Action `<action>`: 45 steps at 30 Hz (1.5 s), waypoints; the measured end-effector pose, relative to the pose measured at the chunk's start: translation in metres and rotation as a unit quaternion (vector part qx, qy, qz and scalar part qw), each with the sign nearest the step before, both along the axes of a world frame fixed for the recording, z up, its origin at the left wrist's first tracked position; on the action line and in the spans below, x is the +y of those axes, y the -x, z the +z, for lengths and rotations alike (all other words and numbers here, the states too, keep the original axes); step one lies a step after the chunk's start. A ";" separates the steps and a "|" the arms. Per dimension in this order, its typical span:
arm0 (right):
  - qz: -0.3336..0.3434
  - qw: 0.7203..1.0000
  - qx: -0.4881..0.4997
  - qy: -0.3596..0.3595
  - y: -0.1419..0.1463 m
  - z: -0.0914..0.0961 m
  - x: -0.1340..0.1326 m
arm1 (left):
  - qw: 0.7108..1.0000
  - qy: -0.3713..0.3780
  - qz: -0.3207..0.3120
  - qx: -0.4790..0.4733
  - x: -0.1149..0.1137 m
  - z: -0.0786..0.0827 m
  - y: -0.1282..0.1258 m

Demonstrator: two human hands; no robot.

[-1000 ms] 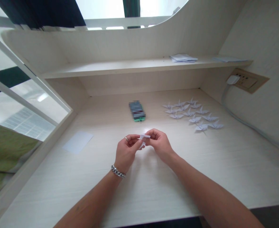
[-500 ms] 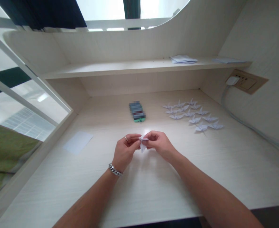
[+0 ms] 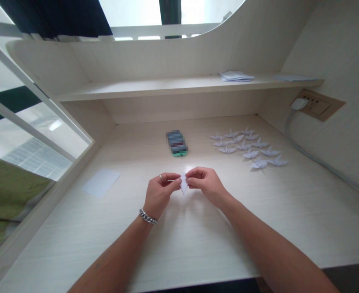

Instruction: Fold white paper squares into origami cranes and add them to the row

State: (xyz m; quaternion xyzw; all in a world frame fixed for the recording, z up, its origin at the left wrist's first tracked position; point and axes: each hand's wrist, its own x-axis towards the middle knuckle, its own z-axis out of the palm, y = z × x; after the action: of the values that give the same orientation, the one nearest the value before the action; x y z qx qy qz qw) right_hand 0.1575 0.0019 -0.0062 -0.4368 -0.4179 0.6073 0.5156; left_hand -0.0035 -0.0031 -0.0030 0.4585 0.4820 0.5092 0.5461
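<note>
L hand (image 3: 160, 193) & R hand (image 3: 205, 183) pinch folded white paper (image 3: 184, 183) btwn fingertips, grip closed on it both sides. Paper cranes (image 3: 246, 148) sit to R on surface (image 3: 179, 248), blank sheet (image 3: 101, 182) to L.

1. The left hand (image 3: 161, 195) could pass between the blurred object (image 3: 176, 143) and the paper sheet (image 3: 101, 182) (the sheet lies flat, so it is barely a barrier).
2. The right hand (image 3: 205, 183) has open desk (image 3: 130, 252) ahead until the paper cranes (image 3: 246, 148) stand in its way.
3. The shelf (image 3: 179, 90) overhangs the back, limiting upward reach there.
</note>
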 end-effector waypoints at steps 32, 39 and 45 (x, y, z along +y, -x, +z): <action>-0.013 0.971 -0.180 -0.155 0.007 -0.005 -0.004 | 0.969 -0.118 -0.044 0.215 0.000 -0.005 0.005; 0.052 0.939 -0.277 -0.197 0.005 -0.001 -0.006 | 0.914 -0.202 -0.014 0.351 -0.002 -0.001 0.006; -0.014 0.942 -0.278 -0.190 0.003 0.003 -0.008 | 0.952 -0.156 -0.012 0.264 0.001 -0.003 0.008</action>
State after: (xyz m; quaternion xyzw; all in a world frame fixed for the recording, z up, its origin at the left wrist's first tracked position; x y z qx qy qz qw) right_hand 0.1541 -0.0065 -0.0034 -0.4880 -0.6461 0.3640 0.4604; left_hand -0.0111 -0.0016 -0.0055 0.6617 0.5180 0.4319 0.3275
